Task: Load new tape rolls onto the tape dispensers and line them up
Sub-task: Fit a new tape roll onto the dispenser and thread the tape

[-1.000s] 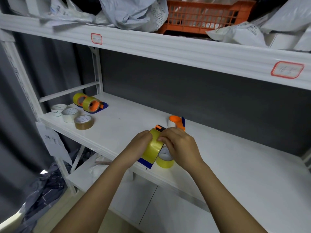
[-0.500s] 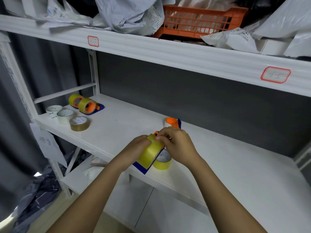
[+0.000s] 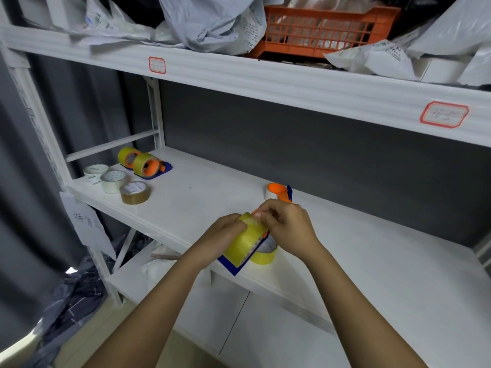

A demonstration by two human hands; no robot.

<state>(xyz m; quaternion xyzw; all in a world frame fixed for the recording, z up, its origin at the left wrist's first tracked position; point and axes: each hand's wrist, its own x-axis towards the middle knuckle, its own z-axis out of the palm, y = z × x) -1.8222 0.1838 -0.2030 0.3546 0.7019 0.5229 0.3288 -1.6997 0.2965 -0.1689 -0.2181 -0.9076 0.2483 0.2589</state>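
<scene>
White shelving is serving as the workplace, with a lower shelf (image 3: pixel 202 197) carrying the task items against a dark grey back panel. Both hands are working over the shelf's front edge. The left hand (image 3: pixel 225 235) is gripping a yellow tape roll (image 3: pixel 245 241) from its left side, fingers curled round it. The roll is sitting on a blue and orange tape dispenser (image 3: pixel 233 264), tilted, with its round face turned up and left. The right hand (image 3: pixel 288 229) is pinching at the top of the roll, apparently on the loose tape end; the fingers (image 3: pixel 261 216) are closed there, though the end itself is too small to confirm. A second yellow roll (image 3: pixel 265 254) is lying flat just beneath the right hand's fingers. Beyond those fingers, an unloaded dispenser (image 3: pixel 279 192) is standing near the back panel. Well to the left of the left hand, two loaded dispensers (image 3: pixel 143 163) are lying side by side, with three spare rolls (image 3: pixel 117 179) in front. Judgement: loading of this dispenser is in progress; the right hand is nearer the tape end and would need to draw it toward the cutter.
</scene>
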